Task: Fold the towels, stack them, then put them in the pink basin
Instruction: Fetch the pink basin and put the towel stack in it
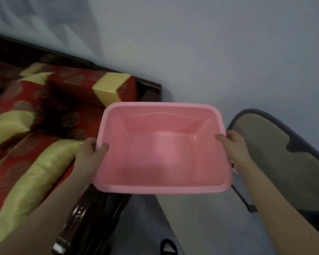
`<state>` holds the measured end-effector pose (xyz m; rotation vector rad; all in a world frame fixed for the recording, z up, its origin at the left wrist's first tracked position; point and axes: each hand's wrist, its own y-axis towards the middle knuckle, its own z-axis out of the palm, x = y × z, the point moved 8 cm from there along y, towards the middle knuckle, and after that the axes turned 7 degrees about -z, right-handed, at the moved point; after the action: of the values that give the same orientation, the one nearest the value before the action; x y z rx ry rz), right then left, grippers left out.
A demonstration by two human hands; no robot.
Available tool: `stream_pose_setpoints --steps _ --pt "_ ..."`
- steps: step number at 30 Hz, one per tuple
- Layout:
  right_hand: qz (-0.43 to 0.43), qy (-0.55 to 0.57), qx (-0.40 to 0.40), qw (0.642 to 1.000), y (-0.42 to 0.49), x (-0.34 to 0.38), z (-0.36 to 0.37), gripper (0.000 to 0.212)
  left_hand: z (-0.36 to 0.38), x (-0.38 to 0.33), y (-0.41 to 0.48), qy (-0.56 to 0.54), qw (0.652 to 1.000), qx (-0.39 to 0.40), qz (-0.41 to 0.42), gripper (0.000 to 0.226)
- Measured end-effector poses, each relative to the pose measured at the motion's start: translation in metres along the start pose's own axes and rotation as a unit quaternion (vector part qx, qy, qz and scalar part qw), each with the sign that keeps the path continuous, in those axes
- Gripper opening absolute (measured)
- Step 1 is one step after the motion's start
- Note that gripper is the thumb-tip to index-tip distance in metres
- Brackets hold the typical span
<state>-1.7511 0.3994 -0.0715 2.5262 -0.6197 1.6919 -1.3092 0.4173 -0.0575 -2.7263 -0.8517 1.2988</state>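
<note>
I hold a pink rectangular plastic basin [162, 188] in the air in front of me, level with its opening facing up. Nothing lies inside it. My left hand [89, 153] grips its left rim, thumb curled over the edge into the basin. My right hand [234, 144] grips the right rim the same way, thumb on the inside. No towels show in this view.
A dark wooden sofa [85, 208] with red patterned and yellow-green cushions [31, 177] fills the left side. An ironing board [276, 155] with a grey-beige cover stands at the right. A pale wall is behind, and grey floor lies below the basin.
</note>
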Motion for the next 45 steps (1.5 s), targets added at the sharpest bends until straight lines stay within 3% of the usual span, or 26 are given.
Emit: stream_pose_setpoints --steps 7,15,21,26,35,45 --pt "-0.099 0.006 0.201 0.975 -0.097 0.154 0.18 0.012 -0.234 0.117 -0.055 -0.056 0.981 -0.165 -0.082 0.023" --pt "-0.099 -0.001 0.401 0.911 -0.294 0.212 0.393 0.018 -0.432 0.309 -0.193 -0.098 0.923 -0.302 -0.215 0.018" --pt "0.036 -0.019 0.537 0.843 -0.449 0.198 0.53 0.011 -0.509 0.489 -0.293 -0.258 0.863 -0.226 -0.371 0.019" --pt "0.04 -0.086 0.633 0.768 -0.533 0.192 0.605 0.015 -0.528 0.577 -0.343 -0.343 0.819 -0.169 -0.428 0.011" --pt "0.038 -0.131 0.636 0.759 -0.587 0.216 0.778 0.017 -0.611 0.677 -0.292 -0.405 0.754 -0.168 -0.489 0.025" --pt "-0.001 -0.135 0.622 0.771 -0.614 0.319 0.971 0.015 -0.776 0.741 -0.138 -0.395 0.778 -0.167 -0.458 0.024"
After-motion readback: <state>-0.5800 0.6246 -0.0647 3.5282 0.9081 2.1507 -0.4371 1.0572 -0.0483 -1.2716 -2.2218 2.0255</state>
